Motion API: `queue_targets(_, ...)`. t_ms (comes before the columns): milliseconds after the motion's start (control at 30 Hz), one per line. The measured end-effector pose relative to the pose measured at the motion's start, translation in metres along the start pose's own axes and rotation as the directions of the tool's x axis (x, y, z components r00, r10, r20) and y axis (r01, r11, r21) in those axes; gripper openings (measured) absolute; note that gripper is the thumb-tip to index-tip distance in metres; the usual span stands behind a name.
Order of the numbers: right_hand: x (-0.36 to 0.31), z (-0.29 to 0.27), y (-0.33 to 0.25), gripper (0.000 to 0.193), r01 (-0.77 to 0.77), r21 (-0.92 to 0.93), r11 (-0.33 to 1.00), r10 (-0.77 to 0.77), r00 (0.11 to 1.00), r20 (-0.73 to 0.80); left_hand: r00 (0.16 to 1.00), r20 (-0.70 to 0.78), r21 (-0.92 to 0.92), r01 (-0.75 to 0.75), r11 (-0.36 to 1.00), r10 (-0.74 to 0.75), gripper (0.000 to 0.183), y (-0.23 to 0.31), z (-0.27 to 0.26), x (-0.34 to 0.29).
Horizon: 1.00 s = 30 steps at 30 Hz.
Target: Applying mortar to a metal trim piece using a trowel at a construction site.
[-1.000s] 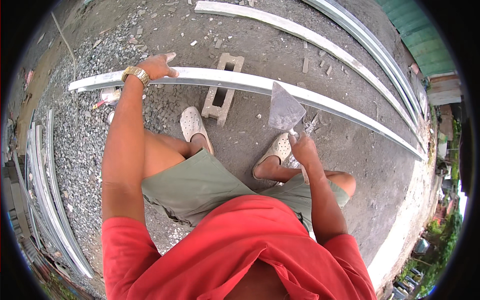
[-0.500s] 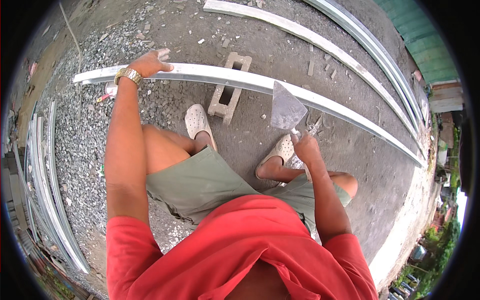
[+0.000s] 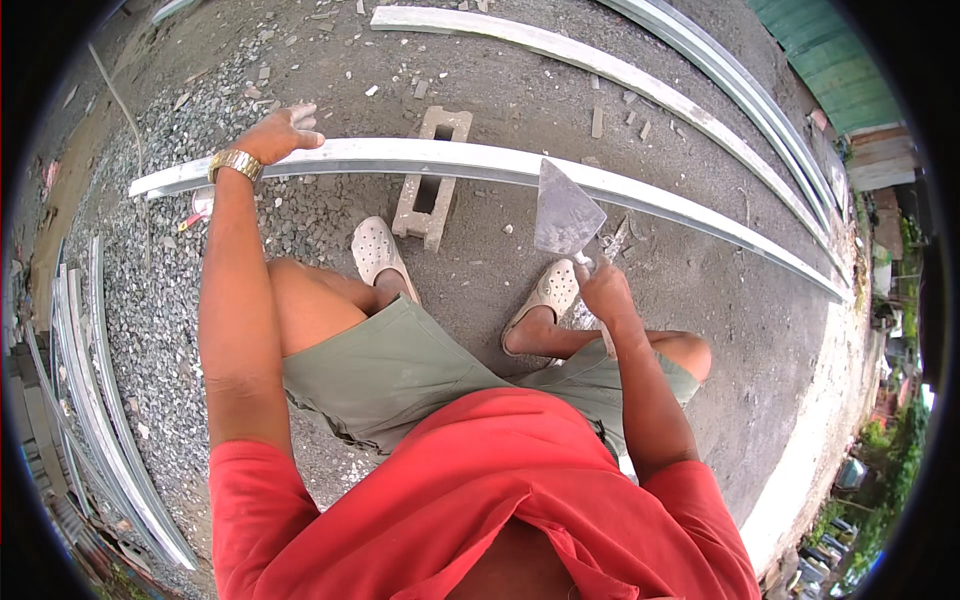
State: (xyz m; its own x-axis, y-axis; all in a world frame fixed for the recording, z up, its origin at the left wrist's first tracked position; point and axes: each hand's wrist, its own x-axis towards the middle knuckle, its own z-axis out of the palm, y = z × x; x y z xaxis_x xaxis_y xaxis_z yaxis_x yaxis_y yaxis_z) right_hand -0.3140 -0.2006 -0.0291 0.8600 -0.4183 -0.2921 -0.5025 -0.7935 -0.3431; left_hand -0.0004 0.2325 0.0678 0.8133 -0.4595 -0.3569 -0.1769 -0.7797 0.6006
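Note:
My right hand (image 3: 607, 291) is closed round the handle of a trowel (image 3: 568, 212). Its grey, smeared triangular blade points away from me and overlaps the near edge of a long metal channel (image 3: 450, 153) in the view. That channel, whitish on top, runs across in front of me over a hollow concrete block (image 3: 425, 205). Near the channel's left end, my left hand (image 3: 277, 136) lies over its far edge. The dusty fingers stretch to the right with the thumb apart, and a gold watch is on that wrist. Whether the hand presses on the channel is unclear.
Another whitish beam (image 3: 560, 47) and several metal channels (image 3: 735, 80) lie beyond. More metal lengths (image 3: 82, 360) rest on gravel at the left. A white container (image 3: 203, 203) with a red-and-yellow handled tool stands by my left forearm. My clogs (image 3: 378, 248) flank the space before the block.
The view has shifted slightly, so the channel, block and my feet appear further left. Both hands keep nearly the same places along the channel, the trowel still in my right hand.

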Motion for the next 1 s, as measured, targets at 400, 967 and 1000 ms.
queue_targets(400,-0.011,-0.011,0.093,0.045,-0.206,0.065,0.976,0.214,0.963,-0.163,0.998,0.064,0.06,-0.032,0.998,0.028,0.078,0.054,0.016,0.03)
queue_targets(967,0.027,-0.013,0.122,0.04,-0.295,0.167,0.941,0.318,0.938,-0.137,0.99,0.141,0.11,0.007,0.994,-0.022,0.079,0.078,0.04,0.047)
queue_targets(1000,0.038,-0.021,0.152,0.041,-0.376,0.175,0.91,0.404,0.899,-0.168,0.992,0.124,0.126,0.017,0.992,-0.033,0.079,0.074,0.039,0.048)
